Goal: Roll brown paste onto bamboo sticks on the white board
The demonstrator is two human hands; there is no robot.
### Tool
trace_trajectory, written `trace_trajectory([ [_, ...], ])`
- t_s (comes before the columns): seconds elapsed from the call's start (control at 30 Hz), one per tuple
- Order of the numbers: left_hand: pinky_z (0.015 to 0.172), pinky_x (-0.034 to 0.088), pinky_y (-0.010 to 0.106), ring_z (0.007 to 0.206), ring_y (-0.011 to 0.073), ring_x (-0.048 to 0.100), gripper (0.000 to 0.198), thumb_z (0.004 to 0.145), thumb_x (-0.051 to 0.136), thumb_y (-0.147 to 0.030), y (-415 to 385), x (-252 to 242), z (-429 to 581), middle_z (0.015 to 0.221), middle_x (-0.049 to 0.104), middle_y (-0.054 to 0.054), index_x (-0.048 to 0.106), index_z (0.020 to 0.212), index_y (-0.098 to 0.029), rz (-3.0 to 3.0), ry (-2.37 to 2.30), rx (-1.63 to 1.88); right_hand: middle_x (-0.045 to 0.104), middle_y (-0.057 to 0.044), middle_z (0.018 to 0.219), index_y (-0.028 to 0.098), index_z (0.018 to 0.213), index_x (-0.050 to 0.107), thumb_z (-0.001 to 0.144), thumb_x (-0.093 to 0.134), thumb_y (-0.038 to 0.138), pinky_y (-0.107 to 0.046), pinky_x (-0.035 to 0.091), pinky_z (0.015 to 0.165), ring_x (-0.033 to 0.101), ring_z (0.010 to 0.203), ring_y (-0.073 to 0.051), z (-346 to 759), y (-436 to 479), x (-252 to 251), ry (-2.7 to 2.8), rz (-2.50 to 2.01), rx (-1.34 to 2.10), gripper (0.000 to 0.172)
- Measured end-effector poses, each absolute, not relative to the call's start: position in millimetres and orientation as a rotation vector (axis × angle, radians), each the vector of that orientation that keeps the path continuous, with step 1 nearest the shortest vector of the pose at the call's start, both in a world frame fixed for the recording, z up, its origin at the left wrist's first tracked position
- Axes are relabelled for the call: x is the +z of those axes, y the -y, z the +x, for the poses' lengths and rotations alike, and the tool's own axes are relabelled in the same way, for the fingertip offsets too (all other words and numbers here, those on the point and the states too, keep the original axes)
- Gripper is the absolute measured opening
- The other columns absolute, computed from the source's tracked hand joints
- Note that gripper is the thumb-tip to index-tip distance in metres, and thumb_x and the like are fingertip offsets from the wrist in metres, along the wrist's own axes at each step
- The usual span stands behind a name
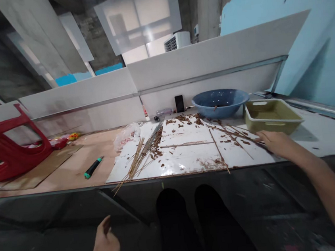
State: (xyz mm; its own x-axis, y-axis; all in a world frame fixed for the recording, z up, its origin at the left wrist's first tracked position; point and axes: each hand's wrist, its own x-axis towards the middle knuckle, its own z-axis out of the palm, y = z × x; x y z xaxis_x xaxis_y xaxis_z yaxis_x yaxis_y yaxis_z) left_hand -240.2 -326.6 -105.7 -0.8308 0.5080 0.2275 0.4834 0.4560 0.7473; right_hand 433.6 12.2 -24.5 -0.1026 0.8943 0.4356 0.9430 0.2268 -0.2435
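My right hand [274,143] is at the right of the worktop, its fingers closed round the near ends of thin brown-coated sticks [240,134]. These sticks slant up and left across the white board. Below the table edge, my left hand [106,243] hangs with loosely bent fingers apart and nothing in it. A bundle of thin bare sticks [136,156] lies on the left part of the board, some jutting over the front edge. Brown crumbs [156,148] are scattered around it. A single stick [187,144] lies crosswise in the middle, and another [218,152] points toward the front edge.
A blue basin [222,109] and an olive plastic basket [269,124] stand at the back right. A black phone [179,104] leans on the partition. Leftward are a clear plastic bag [126,135], a black-green cutter [93,167], cardboard [37,171] and an overturned red stool [15,157].
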Motion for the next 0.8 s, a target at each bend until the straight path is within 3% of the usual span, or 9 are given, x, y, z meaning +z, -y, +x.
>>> trace_trajectory([
  [0.1, 0.121, 0.053, 0.056, 0.136, 0.0414, 0.071, 0.053, 0.093, 0.052, -0.057, 299, -91, -251, 0.141, 0.076, 0.020, 0.070, 0.127, -0.021, 1.095, -2.763, 1.292, 0.069, -0.028, 0.154, 0.009, 0.142, 0.073, 0.112, 0.037, 0.040, -0.056, 0.054, 0.114, 0.067, 0.139, -0.042, 408, -22, -41, 2.013, -1.796, -0.195, 0.055],
  [0.2, 0.122, 0.051, 0.058, 0.138, 0.0433, 0.068, 0.063, 0.092, 0.051, -0.063, 270, -68, -261, 0.143, 0.074, 0.023, 0.071, 0.130, -0.017, 1.148, -2.744, 1.306, 0.052, -0.022, 0.173, 0.015, 0.153, 0.066, 0.113, 0.039, 0.050, -0.066, 0.044, 0.125, 0.043, 0.162, -0.045, 385, -16, -58, 1.921, -1.805, -0.263, 0.060],
  [0.27, 0.118, 0.054, 0.058, 0.131, 0.0429, 0.072, 0.059, 0.091, 0.055, -0.061, 252, -54, -266, 0.131, 0.079, 0.023, 0.071, 0.127, -0.017, 1.052, -2.708, 1.321, 0.048, -0.020, 0.176, 0.020, 0.154, 0.067, 0.111, 0.043, 0.053, -0.072, 0.041, 0.124, 0.036, 0.165, -0.047, 378, -12, -65, 1.899, -1.782, -0.283, 0.059],
  [0.37, 0.098, 0.064, 0.052, 0.104, 0.0379, 0.081, 0.053, 0.088, 0.064, -0.062, 233, -41, -268, 0.103, 0.083, 0.015, 0.071, 0.119, -0.019, 0.840, -2.542, 1.485, 0.046, -0.021, 0.177, 0.021, 0.152, 0.068, 0.110, 0.045, 0.054, -0.073, 0.039, 0.125, 0.031, 0.167, -0.047, 378, -9, -69, 1.857, -1.780, -0.314, 0.059],
  [0.5, 0.078, 0.066, 0.040, 0.080, 0.0279, 0.079, 0.053, 0.084, 0.066, -0.068, 223, -34, -265, 0.092, 0.081, 0.009, 0.072, 0.107, -0.020, 0.717, -2.306, 1.770, 0.048, -0.023, 0.175, 0.021, 0.149, 0.072, 0.110, 0.045, 0.055, -0.073, 0.039, 0.125, 0.034, 0.165, -0.047, 380, -9, -68, 1.842, -1.803, -0.283, 0.058],
  [0.6, 0.072, 0.065, 0.038, 0.077, 0.0279, 0.077, 0.055, 0.078, 0.068, -0.070, 225, -31, -262, 0.086, 0.082, 0.008, 0.076, 0.101, -0.020, 0.791, -2.274, 1.659, 0.050, -0.021, 0.174, 0.023, 0.143, 0.076, 0.110, 0.046, 0.055, -0.074, 0.039, 0.124, 0.036, 0.164, -0.047, 379, -10, -70, 1.847, -1.794, -0.260, 0.055],
  [0.7, 0.069, 0.060, 0.036, 0.087, 0.0330, 0.079, 0.051, 0.070, 0.073, -0.066, 234, -27, -260, 0.088, 0.084, 0.009, 0.081, 0.094, -0.023, 0.956, -2.456, 1.396, 0.052, -0.020, 0.172, 0.023, 0.138, 0.079, 0.108, 0.049, 0.053, -0.072, 0.040, 0.125, 0.038, 0.162, -0.046, 380, -11, -72, 1.848, -1.785, -0.256, 0.052],
  [0.8, 0.066, 0.056, 0.035, 0.091, 0.0358, 0.080, 0.048, 0.071, 0.069, -0.067, 242, -25, -259, 0.085, 0.084, 0.008, 0.084, 0.091, -0.026, 1.015, -2.632, 1.172, 0.054, -0.019, 0.171, 0.023, 0.135, 0.080, 0.108, 0.052, 0.051, -0.071, 0.042, 0.125, 0.039, 0.161, -0.046, 382, -12, -74, 1.852, -1.781, -0.249, 0.049],
])
